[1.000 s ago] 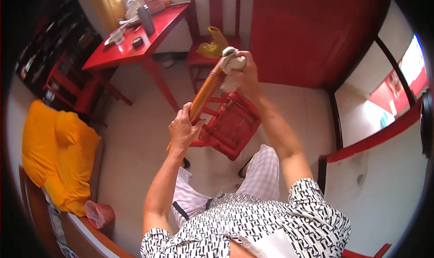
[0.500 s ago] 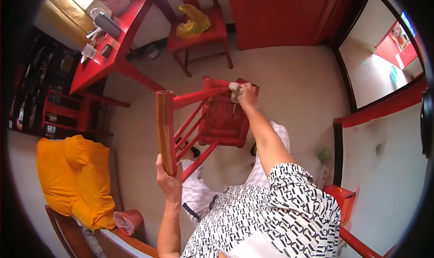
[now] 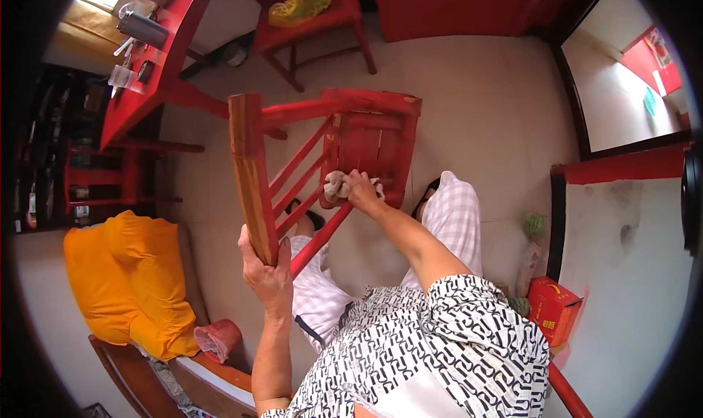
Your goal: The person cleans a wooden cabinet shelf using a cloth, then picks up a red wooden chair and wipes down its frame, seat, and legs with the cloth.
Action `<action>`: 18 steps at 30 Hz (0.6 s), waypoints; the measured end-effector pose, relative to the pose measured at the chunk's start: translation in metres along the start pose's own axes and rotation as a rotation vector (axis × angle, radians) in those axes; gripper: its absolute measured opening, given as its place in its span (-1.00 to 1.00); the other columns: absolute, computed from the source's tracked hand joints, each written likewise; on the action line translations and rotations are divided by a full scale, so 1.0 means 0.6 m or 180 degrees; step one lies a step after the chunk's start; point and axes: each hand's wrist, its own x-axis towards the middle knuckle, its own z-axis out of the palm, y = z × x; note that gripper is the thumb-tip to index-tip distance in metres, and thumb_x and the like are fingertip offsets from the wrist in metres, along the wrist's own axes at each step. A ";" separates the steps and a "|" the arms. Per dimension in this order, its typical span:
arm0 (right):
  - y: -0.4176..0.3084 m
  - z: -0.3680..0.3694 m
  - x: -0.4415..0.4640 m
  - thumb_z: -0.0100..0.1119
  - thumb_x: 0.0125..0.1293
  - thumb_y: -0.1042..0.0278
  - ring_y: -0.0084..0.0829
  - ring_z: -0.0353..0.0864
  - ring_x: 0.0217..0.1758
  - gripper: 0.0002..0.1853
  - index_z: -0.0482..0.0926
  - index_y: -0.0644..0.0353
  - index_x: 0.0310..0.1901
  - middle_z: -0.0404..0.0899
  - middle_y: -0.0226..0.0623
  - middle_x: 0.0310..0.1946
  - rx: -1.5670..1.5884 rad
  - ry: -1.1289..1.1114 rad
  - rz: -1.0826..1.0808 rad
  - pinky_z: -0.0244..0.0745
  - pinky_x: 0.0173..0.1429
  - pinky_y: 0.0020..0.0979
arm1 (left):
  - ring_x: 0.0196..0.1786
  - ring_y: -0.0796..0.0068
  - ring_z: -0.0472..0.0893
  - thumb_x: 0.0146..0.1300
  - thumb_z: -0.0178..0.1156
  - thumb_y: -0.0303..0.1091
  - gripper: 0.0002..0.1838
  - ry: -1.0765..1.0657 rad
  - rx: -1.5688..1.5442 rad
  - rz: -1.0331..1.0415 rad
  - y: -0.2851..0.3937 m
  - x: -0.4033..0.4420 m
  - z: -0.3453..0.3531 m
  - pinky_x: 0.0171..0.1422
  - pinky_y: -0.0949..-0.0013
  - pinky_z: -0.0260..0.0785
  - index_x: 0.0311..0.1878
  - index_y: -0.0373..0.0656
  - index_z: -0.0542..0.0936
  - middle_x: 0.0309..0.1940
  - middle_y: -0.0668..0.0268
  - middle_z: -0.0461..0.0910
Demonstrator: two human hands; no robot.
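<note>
A red wooden chair (image 3: 370,136) is tipped in front of me, its slatted seat frame between my feet and its backrest toward my left. My left hand (image 3: 265,275) grips the near end of the chair's top rail (image 3: 247,161), which shows bare brown wood on one face. My right hand (image 3: 361,191) is closed on a crumpled pale cloth (image 3: 337,186) and presses it against the near corner of the seat frame, close to where a red post joins. Part of the cloth is hidden under the fingers.
A red table (image 3: 157,84) with a grey thermos (image 3: 143,30) stands at the upper left. Another red chair (image 3: 311,33) bears a yellow plastic bag (image 3: 300,4). An orange-covered cushion (image 3: 128,286) and pink bin (image 3: 218,339) lie left; a red box (image 3: 553,312) sits right.
My right hand has moved with the cloth from the far edge of the seat frame to its near left corner. The chair has shifted slightly, with my left hand still on its rail.
</note>
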 end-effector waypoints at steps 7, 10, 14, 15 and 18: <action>-0.008 -0.199 0.164 0.14 0.00 0.52 0.10 0.47 0.05 -0.70 0.55 0.21 -0.15 0.47 -0.02 -0.11 0.0356 0.2188 -0.0027 0.44 0.13 -0.02 | -0.05 0.30 0.62 0.18 0.37 -0.48 -0.35 -0.0118 -0.0128 -0.0158 0.005 -0.006 0.007 0.10 0.29 0.43 0.34 -0.17 0.36 -0.08 0.13 0.60; 0.013 -0.155 0.149 0.19 -0.01 0.52 0.05 0.44 0.11 -0.70 0.55 0.15 -0.16 0.43 -0.06 -0.03 -0.0439 0.1887 -0.0255 0.48 0.15 -0.02 | -0.06 0.33 0.61 0.20 0.37 -0.46 -0.37 -0.0071 -0.0325 -0.0005 -0.001 0.000 0.008 0.08 0.32 0.43 0.33 -0.18 0.37 -0.09 0.14 0.60; -0.003 -0.081 -0.014 0.21 0.03 0.54 -0.04 0.41 0.14 -0.68 0.59 0.03 -0.13 0.39 -0.25 0.05 -0.0569 0.0285 -0.0116 0.54 0.13 -0.07 | -0.08 0.36 0.62 0.23 0.36 -0.45 -0.39 -0.0095 -0.0033 0.0030 0.003 0.015 -0.001 0.06 0.34 0.44 0.33 -0.19 0.37 -0.10 0.16 0.60; 0.002 -0.059 -0.047 0.21 0.03 0.55 -0.06 0.41 0.13 -0.67 0.60 0.02 -0.12 0.41 -0.27 0.03 -0.0622 0.0350 -0.0149 0.55 0.11 -0.08 | -0.09 0.37 0.62 0.23 0.35 -0.45 -0.40 -0.0093 -0.0069 -0.0018 0.004 0.017 -0.003 0.05 0.34 0.44 0.33 -0.19 0.37 -0.10 0.16 0.60; 0.037 -0.055 -0.056 0.22 0.05 0.56 -0.08 0.42 0.12 -0.66 0.62 -0.03 -0.12 0.44 -0.29 0.00 -0.0581 0.0005 -0.0051 0.56 0.08 -0.09 | -0.12 0.39 0.63 0.25 0.33 -0.45 -0.41 0.0001 -0.0046 -0.0023 -0.011 0.018 -0.004 0.04 0.34 0.44 0.33 -0.18 0.37 -0.12 0.18 0.61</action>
